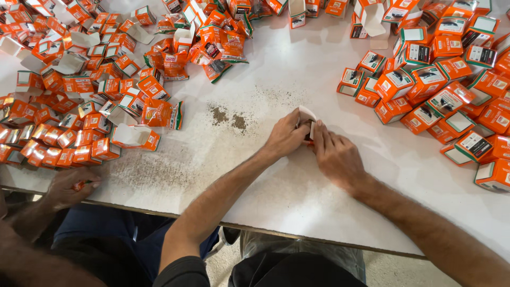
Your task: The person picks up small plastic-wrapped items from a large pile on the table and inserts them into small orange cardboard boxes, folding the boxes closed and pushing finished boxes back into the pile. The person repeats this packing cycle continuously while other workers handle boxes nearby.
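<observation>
A white table [297,186] fills most of the frame, its near edge running across the lower part. Along the left side, from the upper left down to mid-left, lies a big heap of orange cartons [79,95], many flattened or with white flaps open. A second pile of closed orange-and-green boxes [446,85] takes the upper right and right edge. Between them, just left of centre, sit patches of dark spilled powder [228,118] on the bare top. At centre the left hand [286,137] and right hand [334,154] meet around a small carton [307,121], fingers curled closed on it from both sides, its white flap standing up above the knuckles; the carton's body is mostly hidden, so its exact grip is hard to make out. At lower left another person's hand [69,186] rests at the table edge, pinching something small and orange.
</observation>
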`<state>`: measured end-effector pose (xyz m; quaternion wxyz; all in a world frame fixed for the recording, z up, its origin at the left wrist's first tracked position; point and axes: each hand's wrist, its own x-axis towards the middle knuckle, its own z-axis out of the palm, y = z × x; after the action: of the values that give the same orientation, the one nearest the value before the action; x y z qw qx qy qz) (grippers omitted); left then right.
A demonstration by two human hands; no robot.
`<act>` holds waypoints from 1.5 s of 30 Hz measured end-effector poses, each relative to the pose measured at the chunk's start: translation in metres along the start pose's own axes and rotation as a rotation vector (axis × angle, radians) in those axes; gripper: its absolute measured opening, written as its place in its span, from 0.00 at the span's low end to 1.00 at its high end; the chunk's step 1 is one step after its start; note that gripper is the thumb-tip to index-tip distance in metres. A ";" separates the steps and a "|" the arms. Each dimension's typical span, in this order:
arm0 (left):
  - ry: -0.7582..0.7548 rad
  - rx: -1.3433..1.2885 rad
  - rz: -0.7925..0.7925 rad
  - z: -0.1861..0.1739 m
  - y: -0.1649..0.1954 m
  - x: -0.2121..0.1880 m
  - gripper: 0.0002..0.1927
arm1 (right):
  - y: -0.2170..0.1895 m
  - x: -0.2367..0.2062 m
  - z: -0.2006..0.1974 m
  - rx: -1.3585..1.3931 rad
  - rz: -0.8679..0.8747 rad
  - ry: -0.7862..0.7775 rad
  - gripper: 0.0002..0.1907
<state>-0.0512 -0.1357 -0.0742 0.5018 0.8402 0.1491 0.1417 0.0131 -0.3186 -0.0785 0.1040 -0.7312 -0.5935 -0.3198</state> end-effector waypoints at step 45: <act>-0.030 0.327 0.891 -0.027 0.011 -0.038 0.09 | 0.014 0.013 -0.012 0.694 0.231 0.024 0.22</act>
<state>-0.0955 -0.1343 -0.0560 0.2554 0.8922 -0.2129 0.3056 0.0233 -0.3185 -0.0588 0.3882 -0.7107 -0.5791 -0.0941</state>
